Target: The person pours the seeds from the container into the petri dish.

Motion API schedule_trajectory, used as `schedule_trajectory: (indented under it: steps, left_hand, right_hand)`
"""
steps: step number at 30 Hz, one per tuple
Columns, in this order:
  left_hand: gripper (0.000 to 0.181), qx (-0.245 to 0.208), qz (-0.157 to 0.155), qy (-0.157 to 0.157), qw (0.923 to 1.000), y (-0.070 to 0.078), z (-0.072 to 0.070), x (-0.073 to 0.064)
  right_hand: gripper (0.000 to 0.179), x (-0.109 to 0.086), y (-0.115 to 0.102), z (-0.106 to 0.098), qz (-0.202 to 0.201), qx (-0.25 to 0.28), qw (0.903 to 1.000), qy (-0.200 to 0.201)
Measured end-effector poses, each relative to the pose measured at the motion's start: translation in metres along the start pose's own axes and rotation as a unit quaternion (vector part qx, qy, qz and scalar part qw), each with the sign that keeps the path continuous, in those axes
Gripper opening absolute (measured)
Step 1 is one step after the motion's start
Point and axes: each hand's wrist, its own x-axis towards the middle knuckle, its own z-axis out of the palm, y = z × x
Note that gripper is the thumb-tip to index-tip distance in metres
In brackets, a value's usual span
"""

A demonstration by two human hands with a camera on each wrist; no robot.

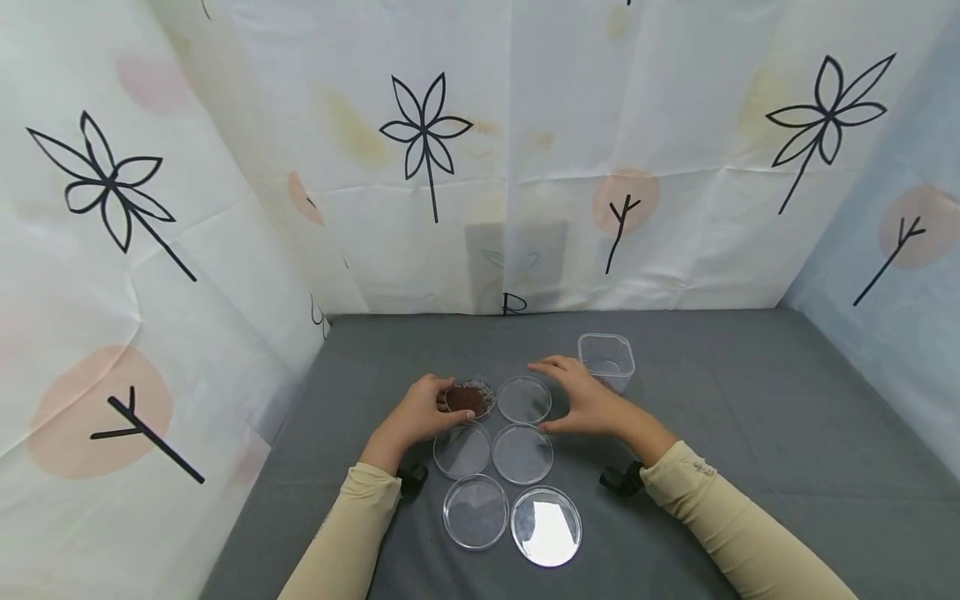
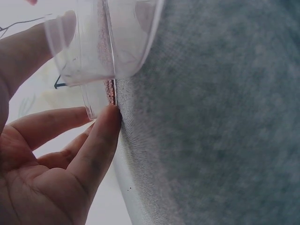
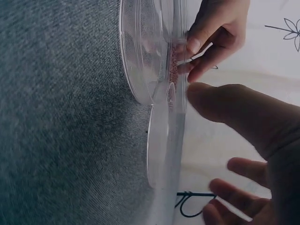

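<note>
My left hand [image 1: 420,410] grips a round clear petri dish [image 1: 483,390] at the far left of the group, thumb on the near side and fingers at the far side. Reddish-brown granules [image 1: 467,400] cover much of its bottom. In the left wrist view, fingertips [image 2: 110,115] meet the dish's lower edge. My right hand [image 1: 588,402] has thumb and fingers spread wide around the right side of a clear petri dish [image 1: 525,400]. The right wrist view shows that hand's thumb [image 3: 206,96] and loose fingers with nothing between them.
Several more clear petri dishes stand nearer me in two columns, among them one [image 1: 476,512] at the front left and one with a bright reflection [image 1: 546,527]. Behind my right hand is a clear square tub [image 1: 619,382]. A patterned white curtain [image 1: 420,267] borders the grey table [image 1: 720,375].
</note>
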Motion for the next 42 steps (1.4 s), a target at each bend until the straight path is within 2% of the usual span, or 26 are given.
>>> schedule_trajectory:
  steps: [6,15,27,35,42]
  left_hand:
    - [0.074,0.006,0.004,0.006,1.0000,-0.003,0.001,0.001]
    - [0.072,-0.002,0.004,0.015,0.9999,-0.004,0.001,0.003]
    - [0.075,0.004,0.002,0.012,0.9999,-0.004,0.001,0.003]
    - [0.074,0.007,0.002,0.016,0.9999,-0.003,0.001,0.003]
    - [0.075,0.006,0.001,0.012,0.9999,-0.003,0.001,0.002]
  right_hand:
    - [0.095,0.002,0.003,0.005,0.026,0.017,0.9986,-0.042]
    - [0.080,0.004,0.010,0.009,0.017,0.020,0.9993,-0.027]
    - [0.086,0.009,0.022,0.013,0.027,0.043,0.9980,-0.036]
    - [0.094,0.015,0.029,0.015,0.034,0.021,0.9985,-0.038]
    - [0.093,0.020,0.033,0.017,0.047,0.017,0.9979,-0.041]
